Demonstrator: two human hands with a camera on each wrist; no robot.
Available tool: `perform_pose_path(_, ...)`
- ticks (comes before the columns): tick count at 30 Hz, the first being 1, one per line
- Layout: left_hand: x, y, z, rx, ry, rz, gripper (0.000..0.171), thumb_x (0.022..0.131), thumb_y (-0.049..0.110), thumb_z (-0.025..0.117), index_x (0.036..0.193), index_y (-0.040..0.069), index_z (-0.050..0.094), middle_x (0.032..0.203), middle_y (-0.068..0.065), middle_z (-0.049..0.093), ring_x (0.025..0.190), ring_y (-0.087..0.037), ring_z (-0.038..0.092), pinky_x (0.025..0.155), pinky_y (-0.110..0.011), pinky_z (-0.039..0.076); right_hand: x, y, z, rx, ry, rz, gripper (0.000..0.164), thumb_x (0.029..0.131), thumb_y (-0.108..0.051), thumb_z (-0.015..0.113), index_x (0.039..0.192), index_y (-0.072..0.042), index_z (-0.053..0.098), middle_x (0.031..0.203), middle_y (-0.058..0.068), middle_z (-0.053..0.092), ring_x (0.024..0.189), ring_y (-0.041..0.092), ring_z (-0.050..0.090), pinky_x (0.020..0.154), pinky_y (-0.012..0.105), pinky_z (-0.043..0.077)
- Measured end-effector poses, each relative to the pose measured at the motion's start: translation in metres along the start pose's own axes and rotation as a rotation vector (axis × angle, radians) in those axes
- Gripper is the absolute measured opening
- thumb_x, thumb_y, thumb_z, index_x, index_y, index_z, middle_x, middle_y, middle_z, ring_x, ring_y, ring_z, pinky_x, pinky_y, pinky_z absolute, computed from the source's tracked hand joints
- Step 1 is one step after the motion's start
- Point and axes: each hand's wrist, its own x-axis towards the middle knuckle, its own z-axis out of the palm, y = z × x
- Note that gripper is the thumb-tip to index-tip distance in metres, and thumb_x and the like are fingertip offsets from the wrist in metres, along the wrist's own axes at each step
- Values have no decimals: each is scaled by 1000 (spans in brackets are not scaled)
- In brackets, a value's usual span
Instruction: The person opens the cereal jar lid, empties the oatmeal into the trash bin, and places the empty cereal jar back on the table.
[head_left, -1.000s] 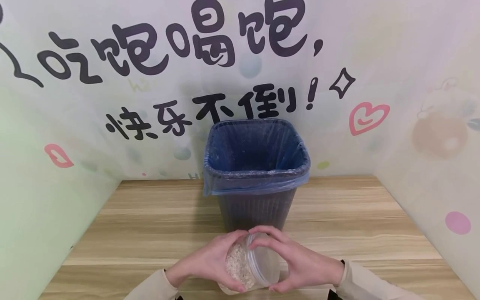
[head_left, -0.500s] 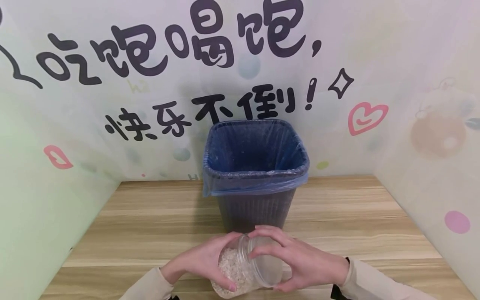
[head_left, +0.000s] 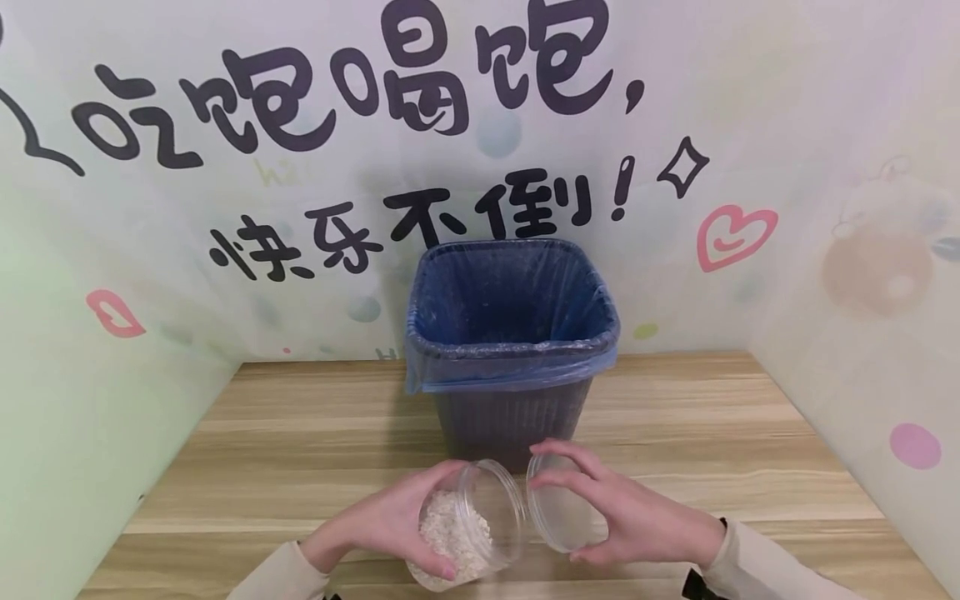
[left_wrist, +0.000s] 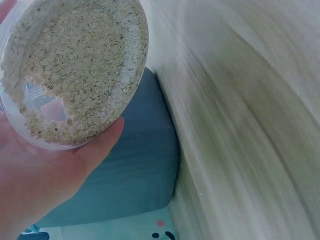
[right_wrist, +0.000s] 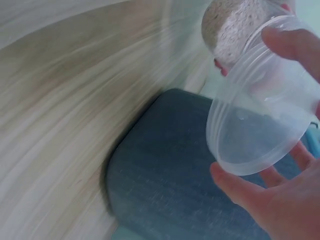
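My left hand (head_left: 393,518) grips a clear plastic jar (head_left: 501,508) partly filled with pale flakes (head_left: 450,533) that look like oats. The jar is tilted, its open mouth turned to the right. In the left wrist view the flakes (left_wrist: 80,65) show through the jar's base. With thumb and fingers my right hand (head_left: 622,508) holds the jar's translucent lid (head_left: 561,508) by its edge. A narrow gap separates the lid from the jar's mouth in the head view. The right wrist view shows the lid (right_wrist: 255,115) in front of the jar (right_wrist: 235,30).
A dark trash bin (head_left: 513,412) with a blue liner (head_left: 517,367) stands on the wooden table (head_left: 315,433) just beyond both hands, its top open. Behind it rises a printed wall (head_left: 315,183); more wall closes off the left and right sides.
The lid has come off the jar. My right hand has moved right with the lid, while the left hand has shifted a little left with the jar.
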Motion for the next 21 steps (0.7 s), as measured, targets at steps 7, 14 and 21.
perform_pose_path(7, -8, 2, -8, 9, 38, -14, 94, 64, 32, 90, 139, 5, 40, 124, -11, 57, 111, -15, 53, 96, -36, 45, -10, 12, -3, -24, 1, 43, 91, 60, -13, 88, 139, -17, 44, 150, 13, 27, 137, 28, 28, 92, 39, 47)
perform_pose_path(14, -16, 4, -21, 46, 75, -8, 96, 63, 32, 90, 140, 4, 39, 128, -7, 54, 113, -18, 52, 96, -40, 45, -21, 26, -4, -112, -13, 52, 94, 55, -14, 90, 138, -18, 46, 145, 16, 36, 133, 31, 32, 90, 45, 47)
perform_pose_path(21, -23, 6, -32, 65, 122, 7, 95, 63, 29, 90, 140, 5, 40, 127, -14, 55, 112, -21, 54, 95, -40, 47, -32, 38, -1, -175, -82, 122, 97, 51, -15, 90, 138, -17, 47, 142, 17, 40, 128, 35, 38, 88, 50, 48)
